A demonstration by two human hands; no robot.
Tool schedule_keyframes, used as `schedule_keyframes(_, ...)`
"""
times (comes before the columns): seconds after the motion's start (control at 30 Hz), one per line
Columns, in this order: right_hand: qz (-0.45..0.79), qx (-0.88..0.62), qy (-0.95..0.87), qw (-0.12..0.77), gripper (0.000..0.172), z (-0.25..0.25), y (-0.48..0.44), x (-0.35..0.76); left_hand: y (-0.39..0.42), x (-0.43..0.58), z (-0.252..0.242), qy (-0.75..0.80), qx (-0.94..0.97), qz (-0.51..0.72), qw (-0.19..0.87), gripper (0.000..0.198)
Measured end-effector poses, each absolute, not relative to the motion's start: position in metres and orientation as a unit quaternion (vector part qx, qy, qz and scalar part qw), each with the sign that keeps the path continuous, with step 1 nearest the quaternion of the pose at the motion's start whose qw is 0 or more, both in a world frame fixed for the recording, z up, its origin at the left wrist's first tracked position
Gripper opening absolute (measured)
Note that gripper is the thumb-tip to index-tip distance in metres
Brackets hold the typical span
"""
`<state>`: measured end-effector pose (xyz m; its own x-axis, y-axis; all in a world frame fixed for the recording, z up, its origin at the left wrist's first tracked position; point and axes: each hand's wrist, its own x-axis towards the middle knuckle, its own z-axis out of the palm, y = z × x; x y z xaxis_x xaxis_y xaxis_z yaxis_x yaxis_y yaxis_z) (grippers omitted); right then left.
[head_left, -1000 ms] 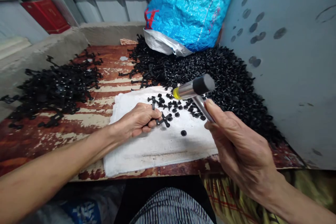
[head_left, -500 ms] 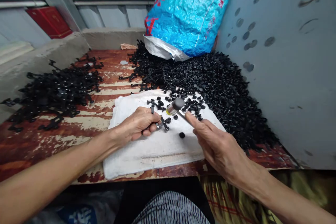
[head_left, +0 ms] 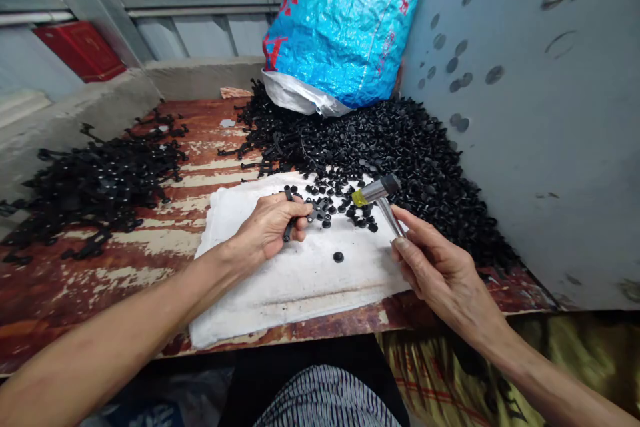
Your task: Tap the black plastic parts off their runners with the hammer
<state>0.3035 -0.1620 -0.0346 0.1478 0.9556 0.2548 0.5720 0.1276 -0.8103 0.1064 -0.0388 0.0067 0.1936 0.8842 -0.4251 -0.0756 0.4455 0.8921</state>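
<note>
My left hand (head_left: 274, 221) is closed around a black plastic part (head_left: 316, 209) with several short arms, above the white cloth (head_left: 280, 293). A dark bar-like piece (head_left: 288, 213) also shows between its fingers. In my right hand (head_left: 435, 257) is a small mallet (head_left: 377, 191) with a metal body, a yellow face and a black face; I grip it by its metal handle, and the head is raised to the right of the black part. Loose round black caps (head_left: 361, 217) lie on the cloth between the hands. A single cap (head_left: 339, 257) rests apart, nearer me.
A large heap of black caps (head_left: 430, 173) covers the back and right of the worn wooden table (head_left: 150, 240). Above it leans a blue woven sack (head_left: 340, 27). Black branched parts (head_left: 100, 180) are piled at the left. A grey panel (head_left: 540, 147) bounds the right side.
The mallet has lifted and swung right, away from the left hand. My left hand has tilted the black part and moved slightly up. The view has shifted a little.
</note>
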Motion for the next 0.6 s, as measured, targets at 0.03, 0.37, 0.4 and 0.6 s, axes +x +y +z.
schedule_keyframes(0.03, 0.226, -0.626, -0.604, 0.438, 0.044, -0.036, -0.163, 0.304, -0.039, 0.108, 0.006, 0.529, 0.385, 0.362, 0.665, 0.022)
schedule_keyframes(0.37, 0.276, -0.635, -0.553, 0.464, 0.042, -0.038, -0.165, 0.302, -0.037, 0.112, -0.003, 0.543, 0.386, 0.372, 0.647, 0.024)
schedule_keyframes(0.4, 0.277, -0.639, -0.551, 0.46, 0.042, -0.039, -0.164, 0.302, -0.036, 0.112, -0.004, 0.542, 0.39, 0.371, 0.646, 0.024)
schedule_keyframes(0.6, 0.274, -0.642, -0.568, 0.437, 0.042, -0.033, -0.163, 0.302, -0.033, 0.108, -0.001, 0.539, 0.401, 0.382, 0.634, 0.02)
